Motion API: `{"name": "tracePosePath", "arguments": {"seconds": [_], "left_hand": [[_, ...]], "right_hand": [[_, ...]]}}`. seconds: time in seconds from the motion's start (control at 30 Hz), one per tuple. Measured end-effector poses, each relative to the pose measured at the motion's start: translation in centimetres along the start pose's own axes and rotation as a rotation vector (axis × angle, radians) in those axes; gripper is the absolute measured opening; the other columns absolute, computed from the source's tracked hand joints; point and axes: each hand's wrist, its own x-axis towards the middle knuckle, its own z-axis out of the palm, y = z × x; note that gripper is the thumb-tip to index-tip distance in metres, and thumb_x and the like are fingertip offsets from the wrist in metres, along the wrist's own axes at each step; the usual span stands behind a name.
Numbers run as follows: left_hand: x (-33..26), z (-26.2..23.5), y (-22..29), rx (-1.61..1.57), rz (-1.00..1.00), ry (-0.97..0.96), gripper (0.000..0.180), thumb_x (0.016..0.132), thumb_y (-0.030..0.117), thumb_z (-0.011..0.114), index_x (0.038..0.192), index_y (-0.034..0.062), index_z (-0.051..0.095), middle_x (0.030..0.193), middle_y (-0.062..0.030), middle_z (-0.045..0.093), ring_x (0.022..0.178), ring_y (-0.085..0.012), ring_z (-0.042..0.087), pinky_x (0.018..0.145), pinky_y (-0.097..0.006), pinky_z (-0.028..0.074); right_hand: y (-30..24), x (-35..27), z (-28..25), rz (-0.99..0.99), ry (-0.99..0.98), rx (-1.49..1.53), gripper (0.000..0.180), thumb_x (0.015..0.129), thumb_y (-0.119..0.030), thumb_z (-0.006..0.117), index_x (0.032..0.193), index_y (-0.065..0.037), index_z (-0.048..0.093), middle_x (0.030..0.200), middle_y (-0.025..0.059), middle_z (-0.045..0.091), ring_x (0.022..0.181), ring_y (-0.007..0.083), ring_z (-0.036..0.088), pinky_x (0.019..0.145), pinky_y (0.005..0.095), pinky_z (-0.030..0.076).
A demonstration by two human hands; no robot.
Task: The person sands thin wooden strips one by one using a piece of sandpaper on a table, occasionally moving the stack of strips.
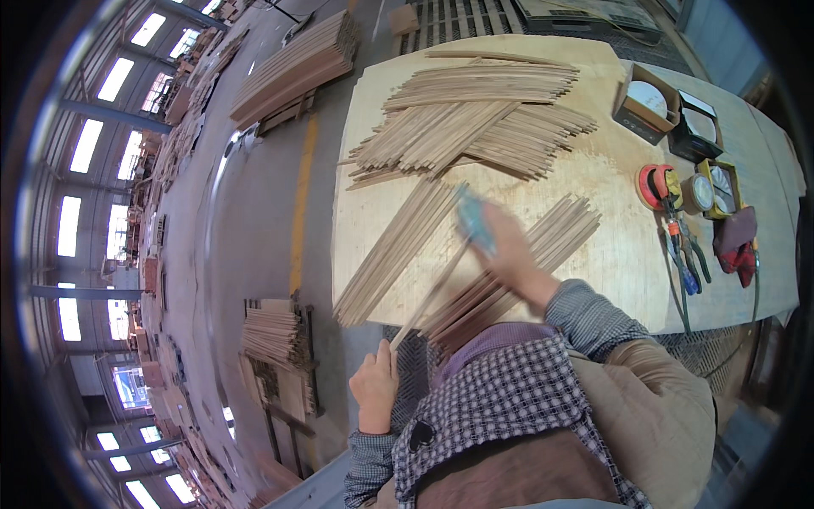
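My left hand (376,386) is closed on the near end of a thin wooden strip (434,288), just off the table's near edge. The strip slants up and away to the right over the tabletop. At its far end my right hand (513,254) is blurred by motion, its fingers closed round a teal pad (475,222) that presses on or near the strip; contact is too smeared to tell. Left of the strip lies a slanted bundle of pale strips (398,246). Darker strips (487,297) lie partly under my right forearm, toward my body.
Crossed piles of strips (466,119) cover the table's far part. At right lie boxes of round discs (648,97), a red and yellow sander (657,187), pliers (699,254) and a dark red cloth (738,246). Stacked boards (297,68) and a strip rack (275,335) stand left of the table.
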Motion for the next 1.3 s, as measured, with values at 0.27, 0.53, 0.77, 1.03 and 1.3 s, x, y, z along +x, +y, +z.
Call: {"name": "tracePosePath", "arguments": {"seconds": [0.27,0.53,0.77,1.03,1.3], "left_hand": [[0.0,-0.5,-0.5,0.078,0.060,0.003,0.027,0.091,0.032,0.060,0.113,0.0179,0.064,0.065,-0.0056,0.054,0.051,-0.0248,0.058,0.044,-0.038,0.045],[1.9,-2.5,-0.6,0.023,0.009,-0.120,0.023,0.093,0.033,0.055,0.107,0.0159,0.062,0.069,-0.0094,0.063,0.056,-0.0314,0.062,0.049,-0.042,0.048],[1.3,-2.0,-0.6,-0.133,-0.067,-0.192,0.023,0.094,0.032,0.055,0.092,0.0097,0.056,0.077,-0.0128,0.065,0.064,-0.0366,0.063,0.056,-0.046,0.048],[1.5,-1.7,-2.1,-0.243,-0.033,-0.189,0.027,0.092,0.029,0.059,0.082,0.0043,0.054,0.070,-0.0166,0.059,0.063,-0.0375,0.059,0.055,-0.046,0.044],[1.9,-2.5,-2.3,-0.269,0.039,-0.164,0.017,0.087,0.022,0.064,0.089,0.0073,0.055,0.080,-0.0152,0.061,0.067,-0.0377,0.060,0.058,-0.045,0.048]], "right_hand": [[0.3,2.1,1.6,-0.218,-0.664,-0.105,0.032,0.080,-0.006,0.060,0.112,-0.007,0.056,0.118,0.0143,0.056,0.111,0.0260,0.054,0.091,0.0491,0.043],[1.0,-0.3,4.9,-0.472,-0.202,0.141,0.008,0.083,-0.009,0.058,0.092,-0.008,0.059,0.089,0.0123,0.057,0.093,0.0281,0.058,0.091,0.0410,0.045],[8.2,1.9,4.3,-0.282,-0.130,-0.252,0.033,0.076,-0.003,0.063,0.109,-0.003,0.056,0.105,0.0164,0.058,0.102,0.0344,0.055,0.091,0.0405,0.045],[-1.1,-1.8,5.7,-0.596,-0.249,0.263,0.016,0.081,-0.010,0.062,0.096,-0.008,0.062,0.087,0.0090,0.060,0.094,0.0267,0.060,0.087,0.0401,0.047],[2.8,1.6,3.7,-0.317,-0.377,-0.075,0.030,0.087,-0.016,0.059,0.116,-0.008,0.056,0.105,0.0135,0.061,0.101,0.0298,0.059,0.091,0.0404,0.046]]}}
